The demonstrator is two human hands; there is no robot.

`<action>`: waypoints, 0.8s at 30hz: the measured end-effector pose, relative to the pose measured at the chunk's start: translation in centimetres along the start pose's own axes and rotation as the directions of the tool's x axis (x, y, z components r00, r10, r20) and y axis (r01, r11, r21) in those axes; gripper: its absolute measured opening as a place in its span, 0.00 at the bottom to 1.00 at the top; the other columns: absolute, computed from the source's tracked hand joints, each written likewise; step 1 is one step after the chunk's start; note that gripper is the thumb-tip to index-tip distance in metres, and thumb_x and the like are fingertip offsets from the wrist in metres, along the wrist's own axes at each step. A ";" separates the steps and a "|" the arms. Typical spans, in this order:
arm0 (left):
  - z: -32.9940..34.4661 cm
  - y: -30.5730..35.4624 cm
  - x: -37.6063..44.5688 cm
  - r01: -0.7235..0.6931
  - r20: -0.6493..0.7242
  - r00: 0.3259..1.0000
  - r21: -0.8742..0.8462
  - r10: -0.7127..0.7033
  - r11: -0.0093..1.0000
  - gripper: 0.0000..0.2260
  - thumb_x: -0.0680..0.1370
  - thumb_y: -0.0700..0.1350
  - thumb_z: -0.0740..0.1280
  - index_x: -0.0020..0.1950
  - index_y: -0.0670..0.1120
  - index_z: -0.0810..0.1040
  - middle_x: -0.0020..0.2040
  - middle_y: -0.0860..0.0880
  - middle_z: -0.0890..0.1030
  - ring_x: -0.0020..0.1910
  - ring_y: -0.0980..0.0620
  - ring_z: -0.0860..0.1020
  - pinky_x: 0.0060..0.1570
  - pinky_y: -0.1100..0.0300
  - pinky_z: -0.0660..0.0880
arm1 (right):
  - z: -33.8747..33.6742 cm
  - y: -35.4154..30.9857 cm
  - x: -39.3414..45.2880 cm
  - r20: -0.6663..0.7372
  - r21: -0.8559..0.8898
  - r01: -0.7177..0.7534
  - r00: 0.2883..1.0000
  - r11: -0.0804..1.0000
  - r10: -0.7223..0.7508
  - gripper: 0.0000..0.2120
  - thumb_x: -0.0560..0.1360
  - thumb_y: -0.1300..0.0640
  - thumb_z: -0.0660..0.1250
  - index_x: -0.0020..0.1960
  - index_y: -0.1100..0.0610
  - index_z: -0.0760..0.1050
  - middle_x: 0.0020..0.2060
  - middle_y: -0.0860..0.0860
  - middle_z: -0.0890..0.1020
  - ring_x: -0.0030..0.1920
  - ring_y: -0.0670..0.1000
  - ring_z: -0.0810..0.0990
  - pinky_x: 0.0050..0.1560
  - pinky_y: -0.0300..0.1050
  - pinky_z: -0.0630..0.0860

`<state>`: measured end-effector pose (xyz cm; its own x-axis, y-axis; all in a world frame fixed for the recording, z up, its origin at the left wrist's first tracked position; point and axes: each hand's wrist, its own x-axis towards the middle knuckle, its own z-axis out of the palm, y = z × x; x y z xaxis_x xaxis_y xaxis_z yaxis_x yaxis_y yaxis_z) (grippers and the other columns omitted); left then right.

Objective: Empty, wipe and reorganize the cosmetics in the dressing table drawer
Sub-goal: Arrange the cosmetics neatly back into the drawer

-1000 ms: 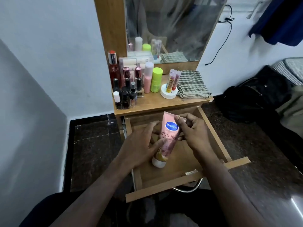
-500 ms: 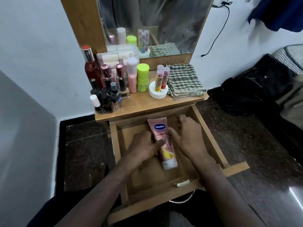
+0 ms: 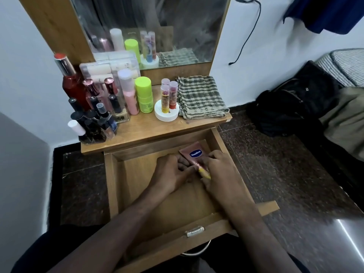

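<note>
Both hands were down inside the open drawer in the head view, the only view given. A second before, they had held the pink Vaseline tube upright above the drawer floor; half a second on it lay flat near the middle; now it lay flat in the back right corner, crimped end toward the rear wall. That suggested the reorganizing stage had begun, with the tube the first item returned.

The left hand had its fingers curled against the tube's left edge, touching it. The right hand covered the tube's lower half, fingers bent over it, pressing or loosely gripping; which, I could not tell. The cap end was hidden beneath that hand.

The remaining cosmetics and the folded checked cloth stood on the tabletop, so most of the refilling was apparently not yet done.
</note>
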<state>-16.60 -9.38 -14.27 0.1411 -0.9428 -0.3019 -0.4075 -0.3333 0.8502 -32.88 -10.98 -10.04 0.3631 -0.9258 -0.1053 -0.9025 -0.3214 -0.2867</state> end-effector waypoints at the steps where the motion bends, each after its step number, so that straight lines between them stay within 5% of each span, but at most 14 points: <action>1: 0.2 0.0 0.0 -0.027 -0.003 1.000 0.021 0.027 0.999 0.07 0.78 0.47 0.77 0.51 0.47 0.84 0.39 0.53 0.87 0.34 0.62 0.84 0.33 0.72 0.76 | -0.1 0.2 0.1 -0.028 0.013 -0.019 0.999 1.000 0.019 0.24 0.73 0.54 0.78 0.68 0.48 0.79 0.61 0.46 0.74 0.62 0.50 0.75 0.57 0.46 0.79; 5: 0.7 0.1 0.0 -0.225 0.012 0.974 0.171 0.226 0.959 0.08 0.81 0.45 0.74 0.60 0.51 0.84 0.45 0.60 0.84 0.42 0.68 0.81 0.43 0.74 0.76 | -0.4 0.0 0.7 -0.101 0.036 -0.091 0.990 0.995 0.094 0.16 0.74 0.52 0.78 0.60 0.53 0.82 0.55 0.48 0.78 0.54 0.53 0.81 0.50 0.51 0.81; 8: 0.5 -0.1 -0.1 -0.280 0.010 0.958 0.233 0.286 0.931 0.12 0.82 0.45 0.72 0.65 0.50 0.83 0.50 0.56 0.86 0.43 0.66 0.81 0.46 0.72 0.78 | -0.2 -0.1 0.9 -0.122 0.040 -0.109 0.986 0.993 0.113 0.15 0.72 0.52 0.79 0.56 0.53 0.82 0.52 0.49 0.79 0.52 0.55 0.82 0.49 0.53 0.82; 13: -1.3 0.3 -0.9 -0.379 -0.045 0.912 0.286 0.407 0.880 0.08 0.82 0.46 0.72 0.61 0.53 0.82 0.49 0.58 0.84 0.47 0.63 0.81 0.48 0.64 0.80 | -0.2 0.0 0.9 -0.147 0.044 -0.055 0.987 0.998 0.061 0.15 0.71 0.50 0.80 0.56 0.52 0.83 0.50 0.48 0.81 0.48 0.52 0.82 0.48 0.52 0.83; 17: -4.6 0.8 -2.8 -0.559 -0.168 0.738 0.389 0.654 0.732 0.05 0.83 0.46 0.68 0.58 0.52 0.80 0.52 0.55 0.81 0.50 0.58 0.79 0.48 0.58 0.79 | -0.8 -1.8 0.4 -0.350 0.152 0.139 0.933 0.979 -0.078 0.08 0.74 0.53 0.78 0.52 0.53 0.85 0.45 0.47 0.85 0.43 0.45 0.82 0.47 0.39 0.79; 24: -11.4 -0.7 -5.8 -0.518 -0.371 0.313 0.705 0.874 0.484 0.05 0.82 0.41 0.70 0.55 0.44 0.84 0.52 0.45 0.84 0.51 0.44 0.82 0.54 0.49 0.77 | -6.5 -10.7 -0.5 -0.651 0.191 0.371 0.741 0.909 -0.166 0.09 0.77 0.54 0.75 0.56 0.54 0.85 0.49 0.46 0.87 0.49 0.49 0.84 0.51 0.48 0.81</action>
<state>-6.88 -3.68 -8.22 0.0225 -0.5875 0.8089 -0.9064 0.3295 0.2645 -24.94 -8.38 -0.76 0.2680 -0.7620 0.5895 -0.6413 -0.5977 -0.4812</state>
